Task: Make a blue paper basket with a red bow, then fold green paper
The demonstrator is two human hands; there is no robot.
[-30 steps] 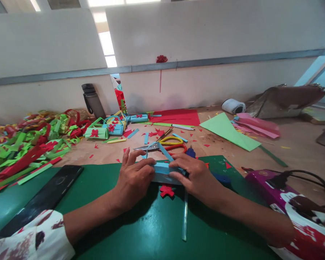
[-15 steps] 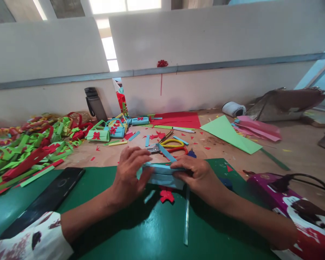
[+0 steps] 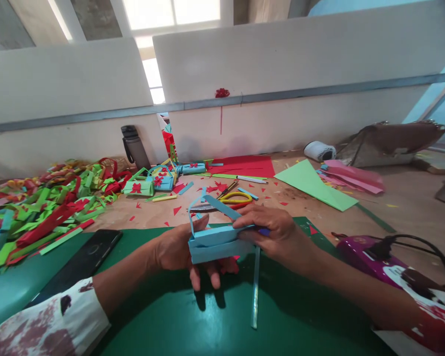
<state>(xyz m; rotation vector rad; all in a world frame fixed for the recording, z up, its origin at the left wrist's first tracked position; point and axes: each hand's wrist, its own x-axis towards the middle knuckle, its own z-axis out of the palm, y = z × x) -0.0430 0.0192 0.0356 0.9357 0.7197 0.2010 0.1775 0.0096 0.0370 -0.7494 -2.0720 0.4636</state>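
The right hand (image 3: 270,232) pinches the right end of the blue paper piece (image 3: 217,244) between thumb and fingers. The left hand (image 3: 178,247) is at the left end, fingers extended beneath; whether it grips cannot be told. The piece is above the green mat (image 3: 193,321), near its far edge. Yellow-handled scissors (image 3: 230,200) lie beyond that edge, on the tabletop (image 3: 311,217).

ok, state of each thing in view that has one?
Blue paper bag: held, handle strip arched above
Right hand: gripping the blue paper bag
Left hand: partly behind the blue paper bag, grip unclear
Scissors: lying down, open or shut unclear
Bottle: standing, lid on
Phone: lying flat
White pen: lying flat
Purple box: black plug in it
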